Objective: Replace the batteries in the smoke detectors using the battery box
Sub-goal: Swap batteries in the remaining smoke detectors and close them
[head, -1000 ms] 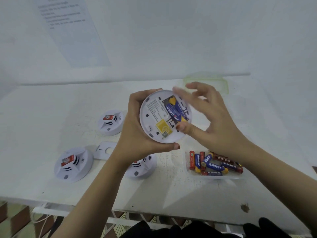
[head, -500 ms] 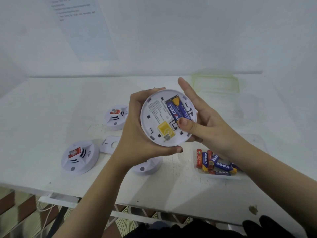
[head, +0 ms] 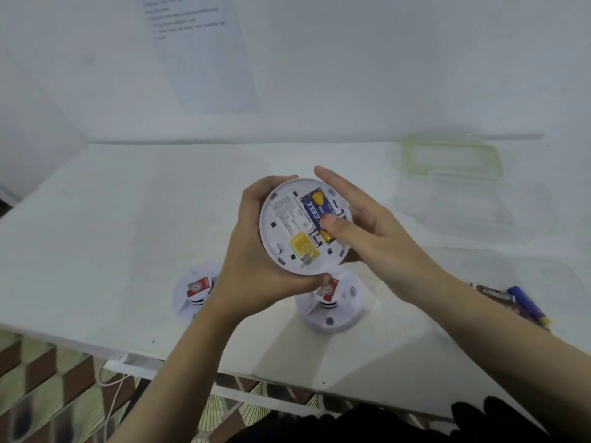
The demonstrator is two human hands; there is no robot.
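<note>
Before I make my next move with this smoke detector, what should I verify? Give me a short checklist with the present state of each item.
1. Smoke detector gripped steadily by the left hand: ok.
2. Two batteries lie in the compartment: ok.
3. Battery under the thumb of the right hand fully seated: cannot tell, the thumb covers it.
4. Polarity correct: cannot tell.
5. Back cover within reach: cannot tell, not in view.
6. Spare batteries nearby at the right: ok.
</note>
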